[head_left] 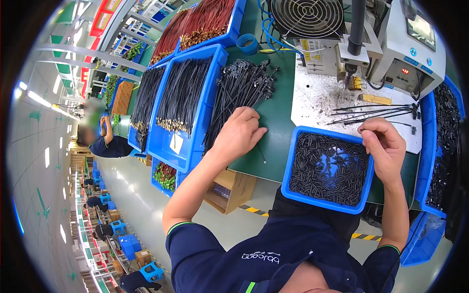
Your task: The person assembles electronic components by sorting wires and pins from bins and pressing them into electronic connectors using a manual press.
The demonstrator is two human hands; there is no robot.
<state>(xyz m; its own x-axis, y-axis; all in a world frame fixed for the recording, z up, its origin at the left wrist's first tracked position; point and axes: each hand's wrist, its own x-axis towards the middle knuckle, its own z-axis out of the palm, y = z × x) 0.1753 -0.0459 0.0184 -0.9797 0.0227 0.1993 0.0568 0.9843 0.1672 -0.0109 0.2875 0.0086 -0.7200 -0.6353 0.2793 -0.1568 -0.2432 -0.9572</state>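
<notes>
My left hand [240,131] rests at the right edge of a loose pile of black cables [242,83]. Its fingers bend down, their tips partly hidden, and the thumb stands apart; I see nothing gripped. One thin cable end [264,157] pokes out on the green mat below this hand. Over the right rim of a blue tray [287,171], my right hand [386,149] is closed in a pinch, thumb against forefinger. Whatever it pinches is too small to make out. Many short black tubes [312,188] fill the tray, with some blue bottom showing among them.
Black cables with brass-coloured ends fill a blue bin [221,56] at left; red cables [207,19] lie behind. A press-like machine [355,53] and a control box [413,53] stand at the back right. Several cables [376,113] lie on the white plate [312,105]. Another bin [427,161] stands far right.
</notes>
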